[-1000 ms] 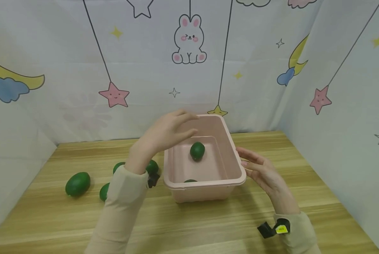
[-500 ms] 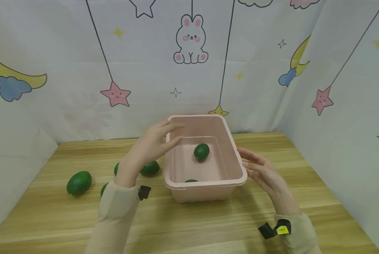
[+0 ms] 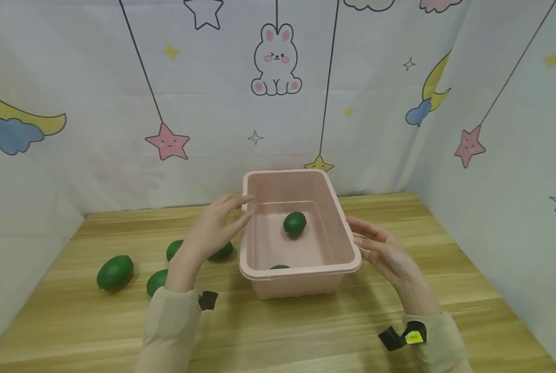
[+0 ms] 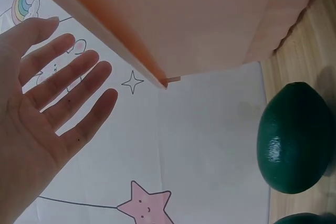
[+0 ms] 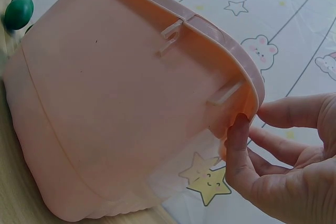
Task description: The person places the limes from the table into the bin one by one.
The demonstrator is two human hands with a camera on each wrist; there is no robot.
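A pink plastic bin [image 3: 296, 270] stands on the table with one dark green oval fruit [image 3: 294, 225] on its floor. A second green fruit [image 3: 280, 267] inside is mostly hidden by the near wall. My left hand [image 3: 213, 225] hovers at the bin's left rim, fingers spread and holding nothing; the left wrist view shows its bare palm. With thumb and fingers, my right hand [image 5: 283, 166] pinches the bin's rim on the right side. Beneath and beside the left arm lie green fruits, one next to the bin [image 4: 296, 137] and partly covered by the hand.
More green fruits lie on the wooden table [image 3: 278, 336] to the left: one far left [image 3: 115, 273], one near the left sleeve [image 3: 157, 283] and one behind it [image 3: 174, 249]. A white patterned cloth [image 3: 213, 103] hangs behind and along both sides.
My left hand has drawn back from over the bin to its left rim and lowered slightly. The fruit inside has shifted a little to the right. My right hand stays on the rim.
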